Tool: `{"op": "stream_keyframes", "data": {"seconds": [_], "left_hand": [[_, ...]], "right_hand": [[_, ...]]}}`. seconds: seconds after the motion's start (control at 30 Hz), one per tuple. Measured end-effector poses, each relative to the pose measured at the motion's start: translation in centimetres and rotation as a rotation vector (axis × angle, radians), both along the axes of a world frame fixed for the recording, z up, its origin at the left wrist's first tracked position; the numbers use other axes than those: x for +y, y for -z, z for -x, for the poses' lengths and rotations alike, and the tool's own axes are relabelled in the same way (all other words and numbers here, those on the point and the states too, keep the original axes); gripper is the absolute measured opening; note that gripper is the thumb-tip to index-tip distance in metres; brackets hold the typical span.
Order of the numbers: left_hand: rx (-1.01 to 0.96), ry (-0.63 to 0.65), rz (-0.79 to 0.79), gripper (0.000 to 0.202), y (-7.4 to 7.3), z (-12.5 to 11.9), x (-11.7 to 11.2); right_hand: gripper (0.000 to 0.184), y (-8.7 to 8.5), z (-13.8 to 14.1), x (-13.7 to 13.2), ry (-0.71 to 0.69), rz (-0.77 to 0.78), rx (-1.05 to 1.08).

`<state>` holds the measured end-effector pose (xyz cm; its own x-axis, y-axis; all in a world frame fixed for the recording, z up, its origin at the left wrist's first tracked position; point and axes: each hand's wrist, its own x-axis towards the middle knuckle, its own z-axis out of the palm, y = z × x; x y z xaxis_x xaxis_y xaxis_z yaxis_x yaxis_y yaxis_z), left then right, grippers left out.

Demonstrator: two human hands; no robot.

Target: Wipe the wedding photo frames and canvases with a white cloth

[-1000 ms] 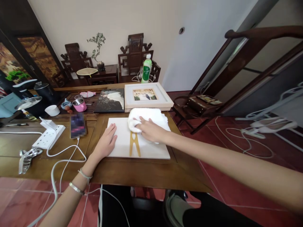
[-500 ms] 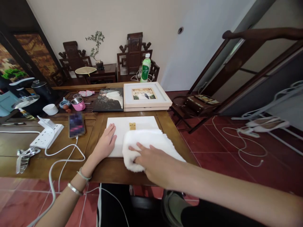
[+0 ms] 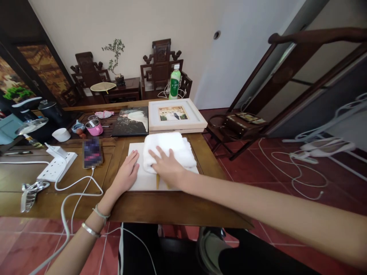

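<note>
A flat white panel (image 3: 143, 179) lies near the front edge of the wooden table. My left hand (image 3: 127, 171) rests flat on its left edge, fingers stretched out. Over the panel's upper middle sits a folded white towel (image 3: 172, 143), fluffy at its edges. My right hand (image 3: 168, 166) presses down on the towel with fingers spread. Below the towel, a narrow gold-coloured strip (image 3: 157, 181) shows on the panel; the rest of it is covered.
Behind lie a framed photo (image 3: 197, 116) and a dark picture (image 3: 129, 128). A green bottle (image 3: 174, 82) stands beyond. To the left are a phone (image 3: 92, 152), a power strip (image 3: 57, 166), cables, a hair claw (image 3: 32, 194) and a pink cup (image 3: 94, 128).
My right hand has pushed the towel away from me and slightly left, from the panel's front right up to its far part. My left hand has stayed in place.
</note>
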<state>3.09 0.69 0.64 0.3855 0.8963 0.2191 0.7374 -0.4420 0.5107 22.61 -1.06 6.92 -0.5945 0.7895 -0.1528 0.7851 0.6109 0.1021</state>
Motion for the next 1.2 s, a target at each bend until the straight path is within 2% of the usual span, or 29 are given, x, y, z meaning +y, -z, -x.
{"op": "stream_keyframes", "data": {"seconds": [0.07, 0.13, 0.2, 0.27, 0.37, 0.43, 0.6, 0.7, 0.77, 0.87, 1.03, 1.1, 1.2], "left_hand": [[-0.001, -0.005, 0.002, 0.051, 0.0, 0.0, 0.0], [0.011, -0.005, 0.006, 0.051, 0.0, -0.1, -0.1], [0.028, 0.001, 0.01, 0.051, -0.1, -0.1, -0.2], [0.04, 0.013, 0.013, 0.05, -0.2, 0.0, -0.2], [0.048, 0.023, 0.008, 0.05, -0.2, 0.0, -0.3], [0.045, 0.023, -0.002, 0.049, -0.1, 0.1, -0.2], [0.034, 0.018, -0.006, 0.05, 0.1, 0.1, -0.2], [0.017, 0.01, -0.005, 0.049, 0.1, 0.0, -0.1], [0.008, 0.003, -0.003, 0.049, 0.1, 0.0, 0.0], [0.005, -0.009, 0.001, 0.05, 0.1, -0.1, 0.0], [0.024, -0.003, 0.002, 0.05, 0.0, -0.2, -0.2], [0.041, 0.016, -0.003, 0.049, 0.0, 0.0, -0.2], [0.065, 0.036, -0.018, 0.05, 0.3, 0.2, -0.1]], "right_hand": [[0.035, 0.2, 0.5, -2.9, -0.006, -0.012, 0.023], [0.032, -0.2, 0.8, -5.7, -0.05, 0.073, 0.014], [0.037, -1.1, 0.9, -7.9, -0.105, 0.192, -0.012], [0.048, -2.3, 0.8, -8.9, -0.146, 0.291, -0.032], [0.053, -3.5, 0.4, -7.9, -0.144, 0.363, 0.004], [0.047, -3.7, 0.1, -5.6, -0.102, 0.316, 0.064], [0.043, -2.3, -0.8, 1.5, 0.005, 0.123, 0.038], [0.041, -1.2, -1.2, 3.2, -0.009, 0.059, 0.035], [0.04, -0.7, -1.3, 2.4, -0.023, 0.048, -0.003], [0.039, -0.5, -1.1, -0.8, -0.049, 0.083, -0.029], [0.039, -2.5, -0.8, -6.1, -0.124, 0.296, -0.054], [0.039, -3.4, -0.9, -6.7, -0.142, 0.349, -0.043], [0.042, -3.9, -1.2, -5.3, -0.129, 0.347, 0.063]]}}
